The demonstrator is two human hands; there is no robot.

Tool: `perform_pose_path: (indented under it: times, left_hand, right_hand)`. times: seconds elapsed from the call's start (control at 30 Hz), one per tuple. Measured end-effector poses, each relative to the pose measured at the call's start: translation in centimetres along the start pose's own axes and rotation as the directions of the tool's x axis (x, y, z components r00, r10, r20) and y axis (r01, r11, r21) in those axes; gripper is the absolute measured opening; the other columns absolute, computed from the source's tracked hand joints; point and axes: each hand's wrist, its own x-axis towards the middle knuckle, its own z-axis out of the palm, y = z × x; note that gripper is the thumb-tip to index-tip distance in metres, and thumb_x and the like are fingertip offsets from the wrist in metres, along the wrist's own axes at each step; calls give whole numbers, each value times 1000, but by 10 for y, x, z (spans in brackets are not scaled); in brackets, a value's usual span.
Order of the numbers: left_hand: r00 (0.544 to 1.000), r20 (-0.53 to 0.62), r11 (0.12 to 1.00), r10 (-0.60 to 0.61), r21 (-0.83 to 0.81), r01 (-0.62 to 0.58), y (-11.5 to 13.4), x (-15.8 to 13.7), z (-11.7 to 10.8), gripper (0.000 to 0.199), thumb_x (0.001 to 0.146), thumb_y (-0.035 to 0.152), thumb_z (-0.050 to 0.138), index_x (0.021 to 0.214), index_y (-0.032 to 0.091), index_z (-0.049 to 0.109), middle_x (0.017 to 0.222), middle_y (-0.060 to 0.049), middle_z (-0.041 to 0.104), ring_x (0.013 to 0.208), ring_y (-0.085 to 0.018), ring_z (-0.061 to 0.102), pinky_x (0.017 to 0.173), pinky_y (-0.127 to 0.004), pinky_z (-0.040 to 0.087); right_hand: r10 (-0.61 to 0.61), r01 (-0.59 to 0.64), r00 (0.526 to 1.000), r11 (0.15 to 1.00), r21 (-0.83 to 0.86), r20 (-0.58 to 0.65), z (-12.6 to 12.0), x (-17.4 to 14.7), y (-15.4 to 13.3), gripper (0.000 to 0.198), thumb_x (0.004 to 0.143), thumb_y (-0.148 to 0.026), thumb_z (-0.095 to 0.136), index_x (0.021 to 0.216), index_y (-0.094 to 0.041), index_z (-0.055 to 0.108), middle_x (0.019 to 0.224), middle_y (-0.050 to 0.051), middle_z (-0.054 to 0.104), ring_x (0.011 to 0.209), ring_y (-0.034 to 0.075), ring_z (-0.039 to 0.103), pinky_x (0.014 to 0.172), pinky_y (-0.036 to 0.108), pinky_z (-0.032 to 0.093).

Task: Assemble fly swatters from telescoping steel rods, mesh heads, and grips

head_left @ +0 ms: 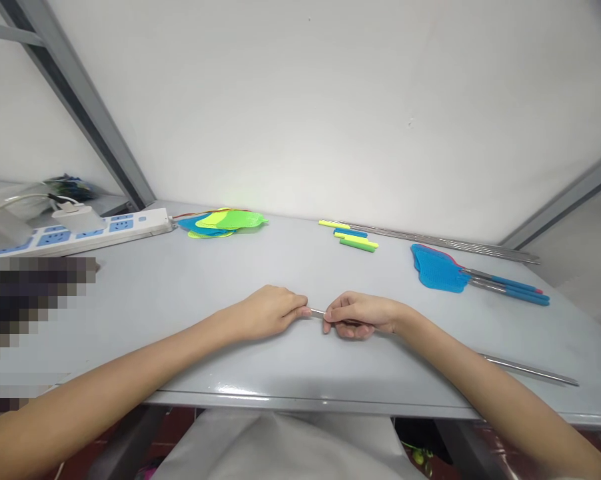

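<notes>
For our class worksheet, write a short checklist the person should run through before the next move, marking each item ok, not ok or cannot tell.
1. Left hand pinching the metal rod: ok.
2. Right hand holding the same rod: ok.
3. Held rod fully visible: not ok; the hands cover parts.
4. Held rod continuous with the rod end beyond the right forearm: cannot tell; they line up, but the forearm intervenes.
5. Green and blue mesh pieces separated: not ok; they overlap.
6. Coloured tubes apart from both hands: ok.

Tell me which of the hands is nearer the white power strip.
Left. The left hand is rightward of the power strip; the right hand is farther off on that side.
</notes>
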Motion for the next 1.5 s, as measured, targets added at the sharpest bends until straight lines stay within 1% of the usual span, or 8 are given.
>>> perform_pose_path:
  times: [0.2,0.4,0.7,0.97,1.13,1.37,1.5]
  left_hand:
    - [1000,1,1000,-3,0,3,0,1,0,41,84,41,17,69,19,48,59,0,52,54,-11,47,51,-22,28]
    - [1000,-7,1000,4,0,-4,0,1,-1,41,84,40,18,69,19,49,59,0,52,54,-11,47,51,-22,28]
    - [1000,1,1000,-5,-7,5,-1,0,0,42,84,42,17,70,19,49,58,1,52,54,-12,48,51,-22,28]
    - [1000,6,1000,9,-10,-9,1,0,-1,39,85,39,18,69,19,47,59,1,51,55,-11,47,52,-22,28]
    - [1000,7,1000,9,-16,-9,0,0,0,40,84,41,17,69,19,47,59,1,51,56,-12,47,52,-22,28]
    - [1000,11,999,-2,-35,2,0,0,-1,40,84,41,19,69,19,48,58,1,51,54,-12,47,51,-22,28]
    - [1000,6,999,-8,-41,8,0,0,0,40,84,41,19,70,19,49,58,1,52,55,-12,48,52,-22,29]
  right_hand:
    - [9,-9,1000,1000,11,-3,1,0,-1,22,72,-29,49,80,-9,55,45,-5,44,30,1,28,26,14,15]
    - [4,-4,1000,1000,15,-9,1,0,0,23,73,-29,47,80,-9,55,45,-4,45,30,1,29,26,14,15]
    - [0,1,1000,1000,22,-16,0,0,1,28,75,-29,42,84,-7,57,44,-2,46,30,2,30,27,15,16]
    - [38,-37,997,999,18,-61,1,0,0,35,77,-32,35,89,-7,57,46,0,49,31,4,31,28,16,18]
    - [26,-25,997,1000,18,-77,1,-1,1,37,75,-29,31,88,-8,58,47,1,50,31,4,32,29,17,19]
    - [32,-31,999,997,64,-20,-1,-1,0,42,74,-28,26,91,-8,57,50,2,51,32,5,32,30,17,19]
    - [13,-15,999,998,68,37,-4,-2,2,37,75,-28,30,94,-9,56,52,1,52,33,5,33,30,17,19]
